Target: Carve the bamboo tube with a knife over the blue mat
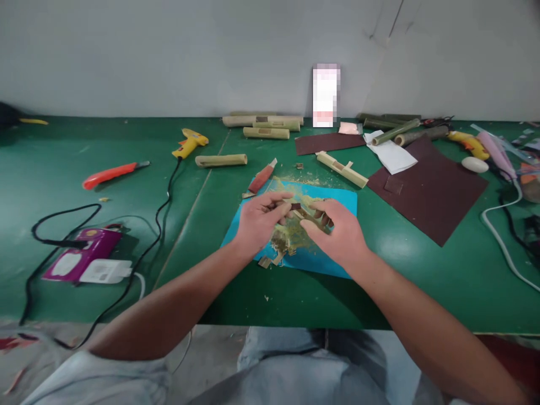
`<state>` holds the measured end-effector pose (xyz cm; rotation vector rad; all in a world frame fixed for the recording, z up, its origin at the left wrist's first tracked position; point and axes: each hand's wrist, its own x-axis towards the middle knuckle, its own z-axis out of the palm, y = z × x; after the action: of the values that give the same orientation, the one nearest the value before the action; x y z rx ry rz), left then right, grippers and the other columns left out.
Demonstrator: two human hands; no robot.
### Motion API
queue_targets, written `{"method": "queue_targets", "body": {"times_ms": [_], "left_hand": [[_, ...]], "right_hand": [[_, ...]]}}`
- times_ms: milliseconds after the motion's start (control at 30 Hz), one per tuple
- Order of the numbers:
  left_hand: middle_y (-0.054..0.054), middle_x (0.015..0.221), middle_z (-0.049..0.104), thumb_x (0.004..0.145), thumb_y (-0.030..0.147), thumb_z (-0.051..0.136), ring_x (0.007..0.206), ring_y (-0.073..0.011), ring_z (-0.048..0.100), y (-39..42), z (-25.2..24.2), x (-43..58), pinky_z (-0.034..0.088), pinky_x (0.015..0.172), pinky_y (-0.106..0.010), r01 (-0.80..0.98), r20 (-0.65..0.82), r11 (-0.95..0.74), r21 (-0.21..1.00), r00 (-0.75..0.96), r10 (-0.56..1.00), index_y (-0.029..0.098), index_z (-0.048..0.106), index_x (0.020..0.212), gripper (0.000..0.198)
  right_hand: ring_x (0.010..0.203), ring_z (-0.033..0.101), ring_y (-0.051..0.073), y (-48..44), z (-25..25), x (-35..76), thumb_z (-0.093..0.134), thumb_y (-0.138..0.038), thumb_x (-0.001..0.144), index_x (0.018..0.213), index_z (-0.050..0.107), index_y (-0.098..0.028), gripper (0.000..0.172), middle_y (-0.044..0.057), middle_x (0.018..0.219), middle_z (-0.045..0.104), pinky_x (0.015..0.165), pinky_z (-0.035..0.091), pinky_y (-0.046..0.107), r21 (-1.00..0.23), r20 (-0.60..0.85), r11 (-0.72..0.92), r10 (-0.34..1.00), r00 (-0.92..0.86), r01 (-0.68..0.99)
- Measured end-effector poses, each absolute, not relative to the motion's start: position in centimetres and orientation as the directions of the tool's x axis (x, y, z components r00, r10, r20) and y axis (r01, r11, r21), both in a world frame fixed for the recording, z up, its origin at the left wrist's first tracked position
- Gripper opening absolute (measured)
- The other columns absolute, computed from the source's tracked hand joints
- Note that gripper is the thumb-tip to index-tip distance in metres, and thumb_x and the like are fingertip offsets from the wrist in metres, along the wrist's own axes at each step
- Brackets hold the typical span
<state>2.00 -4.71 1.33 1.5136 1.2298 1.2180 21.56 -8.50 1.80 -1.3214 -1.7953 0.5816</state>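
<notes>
Over a blue sheet [333, 264] strewn with pale shavings, my two hands meet. My right hand [340, 228] grips a short bamboo piece [313, 220], its far parts hidden by the fingers. Pinched in my left hand [262, 220] is a small dark brown piece that looks like sandpaper [296, 206], touching or very near the bamboo's left end. A red-handled knife [261, 178] lies just beyond my left hand. Past the sheet, a cut bamboo tube [341, 169] with a rectangular opening and a small upright piece rests on the green table [202, 270].
Several bamboo tubes [265, 133] lie by the wall, near a propped phone [325, 95]. Brown sandpaper sheets [439, 197] cover the right side. A yellow glue gun [189, 143], an orange utility knife [112, 175] and a purple power strip [84, 256] with loose cords sit left.
</notes>
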Motion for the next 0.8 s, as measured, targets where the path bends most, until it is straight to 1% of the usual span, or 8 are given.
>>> {"method": "queue_targets", "body": {"times_ms": [33, 100, 167, 267, 367, 500, 633, 800], "left_hand": [[0.000, 0.066, 0.071, 0.084, 0.026, 0.073, 0.051, -0.0089, 0.060, -5.2, 1.4, 2.4, 0.051, 0.050, -0.020, 0.169, 0.163, -0.171, 0.971, 0.062, 0.985, 0.017, 0.079, 0.107, 0.025], [0.001, 0.068, 0.071, 0.083, 0.026, 0.074, 0.051, -0.0082, 0.060, -6.1, 1.6, 2.9, 0.051, 0.050, -0.019, 0.160, 0.177, -0.185, 0.970, 0.065, 0.982, 0.018, 0.079, 0.106, 0.026], [0.001, 0.071, 0.072, 0.083, 0.026, 0.074, 0.053, -0.0079, 0.061, -6.8, 1.7, 3.1, 0.053, 0.053, -0.019, 0.183, 0.226, -0.236, 0.954, 0.078, 0.971, 0.020, 0.079, 0.109, 0.027], [0.000, 0.079, 0.075, 0.086, 0.026, 0.072, 0.061, -0.0099, 0.067, -7.3, 1.5, 3.0, 0.058, 0.061, -0.021, 0.260, 0.320, -0.337, 0.905, 0.106, 0.942, 0.023, 0.078, 0.113, 0.029], [-0.002, 0.088, 0.078, 0.086, 0.029, 0.073, 0.074, -0.0144, 0.073, -7.4, 1.2, 2.6, 0.062, 0.071, -0.025, 0.346, 0.377, -0.394, 0.852, 0.119, 0.919, 0.024, 0.079, 0.114, 0.029], [-0.006, 0.099, 0.080, 0.087, 0.034, 0.073, 0.085, -0.0197, 0.075, -7.2, 1.2, 2.3, 0.064, 0.081, -0.032, 0.396, 0.395, -0.428, 0.812, 0.167, 0.903, 0.024, 0.079, 0.114, 0.029], [-0.007, 0.102, 0.080, 0.089, 0.037, 0.073, 0.087, -0.0215, 0.075, -7.1, 1.4, 2.1, 0.064, 0.082, -0.035, 0.391, 0.406, -0.458, 0.798, 0.212, 0.889, 0.023, 0.078, 0.116, 0.031], [-0.005, 0.097, 0.080, 0.091, 0.035, 0.071, 0.081, -0.0177, 0.073, -7.0, 1.8, 2.0, 0.061, 0.076, -0.030, 0.392, 0.461, -0.545, 0.741, 0.293, 0.838, 0.023, 0.078, 0.111, 0.024]], "right_hand": [[0.081, 0.062, 0.020, -8.6, 2.0, 21.5, 0.067, -0.043, 0.087, 0.105, 0.069, -0.023, 0.027, 0.007, 0.095, 0.070, 0.071, 0.051, 0.036, -0.796, 0.317, 0.325, 0.943, -0.106, 0.511], [0.073, 0.060, 0.018, -8.6, 2.1, 21.3, 0.068, -0.044, 0.086, 0.097, 0.070, -0.024, 0.023, 0.004, 0.086, 0.068, 0.067, 0.049, 0.034, -0.853, 0.271, 0.281, 0.959, -0.086, 0.439], [0.068, 0.057, 0.015, -8.6, 2.2, 21.2, 0.069, -0.044, 0.085, 0.092, 0.070, -0.024, 0.022, 0.002, 0.080, 0.067, 0.063, 0.047, 0.032, -0.890, 0.233, 0.244, 0.970, -0.077, 0.385], [0.066, 0.056, 0.015, -8.6, 2.2, 21.3, 0.067, -0.042, 0.085, 0.087, 0.069, -0.023, 0.019, 0.001, 0.078, 0.066, 0.062, 0.046, 0.031, -0.918, 0.221, 0.236, 0.972, -0.084, 0.320], [0.067, 0.055, 0.014, -8.7, 2.4, 21.4, 0.067, -0.040, 0.084, 0.082, 0.067, -0.024, 0.016, 0.000, 0.076, 0.064, 0.062, 0.046, 0.030, -0.926, 0.252, 0.262, 0.965, -0.071, 0.273], [0.066, 0.053, 0.014, -8.8, 2.7, 21.4, 0.068, -0.036, 0.083, 0.080, 0.063, -0.025, 0.013, -0.002, 0.072, 0.061, 0.063, 0.047, 0.030, -0.918, 0.311, 0.314, 0.949, -0.049, 0.241], [0.067, 0.054, 0.013, -8.8, 2.7, 21.5, 0.067, -0.034, 0.085, 0.079, 0.062, -0.025, 0.012, -0.003, 0.073, 0.060, 0.064, 0.047, 0.030, -0.903, 0.371, 0.371, 0.928, -0.044, 0.216], [0.066, 0.054, 0.014, -8.7, 2.3, 21.7, 0.066, -0.035, 0.088, 0.080, 0.064, -0.024, 0.014, -0.002, 0.074, 0.062, 0.063, 0.046, 0.030, -0.895, 0.369, 0.368, 0.928, -0.045, 0.254]]}}
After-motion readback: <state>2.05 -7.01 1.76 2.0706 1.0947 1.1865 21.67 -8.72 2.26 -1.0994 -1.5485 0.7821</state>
